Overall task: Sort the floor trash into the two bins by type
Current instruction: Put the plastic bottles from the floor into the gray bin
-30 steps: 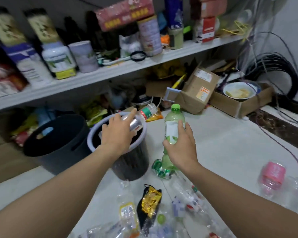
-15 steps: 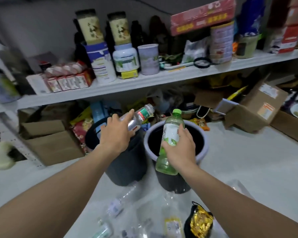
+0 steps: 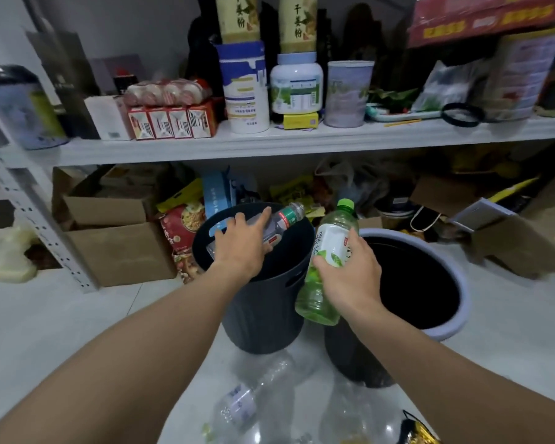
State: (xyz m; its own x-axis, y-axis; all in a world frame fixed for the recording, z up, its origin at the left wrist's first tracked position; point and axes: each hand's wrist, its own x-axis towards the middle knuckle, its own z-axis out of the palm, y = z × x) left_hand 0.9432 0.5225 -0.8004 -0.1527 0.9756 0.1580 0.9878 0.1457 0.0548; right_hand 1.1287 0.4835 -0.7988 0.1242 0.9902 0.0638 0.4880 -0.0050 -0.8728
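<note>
The drop-off step is judged to be in hand. A clear bottle (image 3: 279, 224) with a red-and-green label is held by the left hand (image 3: 241, 248) over the dark bin (image 3: 263, 315). A green-capped, green-tinted bottle (image 3: 327, 261) is gripped by the right hand (image 3: 350, 277) just right of that bin's rim. Release over the mouth is called for next.

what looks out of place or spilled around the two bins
Loose trash is strewn on the floor before the bins: a clear bottle lying on its side and a black-and-gold wrapper at the bottom edge. The dark bin and the pale-rimmed bin stand upright; no liquid spill shows.
</note>
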